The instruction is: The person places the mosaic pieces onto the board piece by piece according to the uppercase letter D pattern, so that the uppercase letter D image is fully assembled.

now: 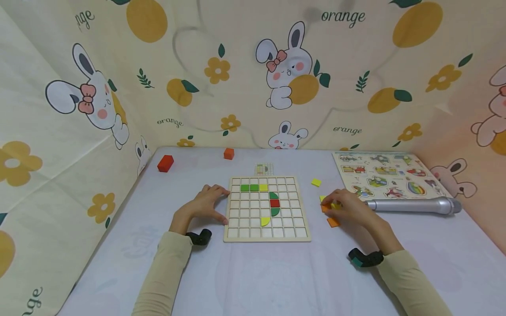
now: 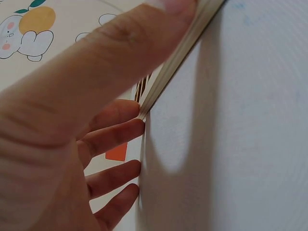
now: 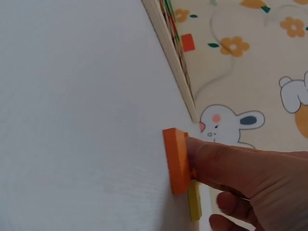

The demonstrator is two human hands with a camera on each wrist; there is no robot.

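A wooden grid board (image 1: 245,237) holds two green squares (image 1: 250,188), a yellow square (image 1: 263,188), a red square (image 1: 274,203), two rounded green pieces (image 1: 274,212) and a rounded yellow piece (image 1: 265,221). My left hand (image 1: 205,204) rests at the board's left edge, thumb near the front corner, other fingers farther back. On the board's right, my right hand (image 1: 345,207) pinches an orange tile (image 1: 325,208) between thumb and fingertips. Another orange tile (image 1: 333,222) lies just in front, large before the thumb in the right wrist view. Yellow tiles (image 1: 336,206) are partly hidden under the fingers.
Behind the board lies a small pattern card (image 1: 263,169). A loose yellow tile (image 1: 316,182) is right of the board. Red (image 1: 165,163) and orange-red blocks (image 1: 229,153) stand at the back left. A silver microphone-like stick (image 1: 411,205) lies before a picture board (image 1: 387,171).
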